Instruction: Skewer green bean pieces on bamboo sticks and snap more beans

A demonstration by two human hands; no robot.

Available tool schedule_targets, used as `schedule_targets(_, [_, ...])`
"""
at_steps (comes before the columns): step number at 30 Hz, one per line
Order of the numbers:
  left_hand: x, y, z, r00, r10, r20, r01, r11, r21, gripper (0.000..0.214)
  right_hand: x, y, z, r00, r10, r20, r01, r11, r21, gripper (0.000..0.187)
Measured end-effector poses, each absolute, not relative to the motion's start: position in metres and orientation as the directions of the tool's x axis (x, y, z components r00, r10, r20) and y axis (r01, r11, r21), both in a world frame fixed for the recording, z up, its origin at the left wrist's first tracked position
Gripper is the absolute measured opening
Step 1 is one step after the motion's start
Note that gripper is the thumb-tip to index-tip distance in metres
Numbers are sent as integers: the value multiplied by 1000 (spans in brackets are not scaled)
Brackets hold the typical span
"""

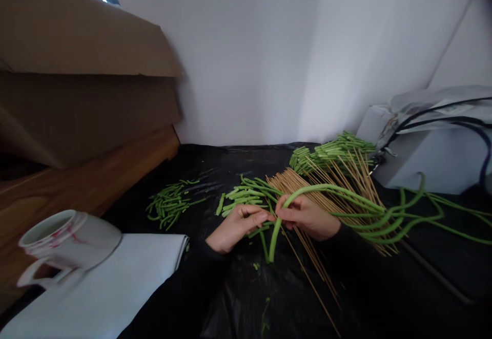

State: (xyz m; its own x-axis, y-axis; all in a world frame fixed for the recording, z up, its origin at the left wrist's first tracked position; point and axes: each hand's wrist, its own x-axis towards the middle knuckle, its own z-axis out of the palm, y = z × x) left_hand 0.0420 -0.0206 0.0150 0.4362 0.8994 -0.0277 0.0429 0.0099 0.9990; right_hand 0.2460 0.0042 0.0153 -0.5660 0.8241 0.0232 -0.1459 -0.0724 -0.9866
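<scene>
White wall (246, 57) closes the far side of the bench, and a black plastic sheet (246, 157) covers the work surface. On the left I log a brown cardboard box (84, 32) above a wooden board (88, 185). Near left sit a white mug with red marks (65, 241) and a folded white sheet (100, 288), the mug overlapping the sheet's far edge. Far right, a white box (423, 165) lies under plastic wrap, with black cables (434, 116) across it.

From my remote station I read both hands at centre, with black sleeves (184, 288) running to the near edge. The left hand (238, 226) is closed, its fingers curled and their tips pressed against a long green bean (330, 188). The right hand (307, 217) is closed on the same bean, gripping it just beside the left fingertips (the exact finger placement is partly hidden). The bean bends in an arch, one end dropping toward the near side and the other running right.

Under and beyond the right hand fans a bundle of bamboo skewers (346, 175). Cut bean pieces lie in three heaps: far (330, 152), just beyond the left hand (246, 195), and further left (169, 203). Uncut beans (415, 221) trail off to the right.
</scene>
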Motion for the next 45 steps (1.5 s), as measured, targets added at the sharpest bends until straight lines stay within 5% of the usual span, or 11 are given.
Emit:
schedule_targets(6, [54, -26, 19, 563, 826, -22, 105, -46, 993, 33, 239, 1, 14, -598, 801, 24, -116, -57, -992, 22])
schedule_targets(13, [51, -22, 14, 396, 917, -47, 146, -12, 989, 30, 242, 9, 14, -350, 937, -14, -415, -169, -894, 23])
schedule_targets(18, [50, -19, 7, 304, 951, -59, -7, 65, 998, 35, 244, 11, 13, -340, 940, -39, -460, -202, -865, 20])
schedule_targets(27, [54, -18, 3, 213, 977, -29, -305, 95, 948, 35, 241, 7, 14, -305, 952, 34, -392, -93, -915, 22])
schedule_targets(38, [51, -13, 2, 202, 978, -52, -454, 140, 880, 34, 237, 4, 7, -304, 935, 182, -154, 140, -978, 24])
schedule_targets(45, [50, -14, 4, 43, 998, 54, -134, -48, 990, 30, 239, 5, 13, -194, 956, 219, -143, 193, -971, 25])
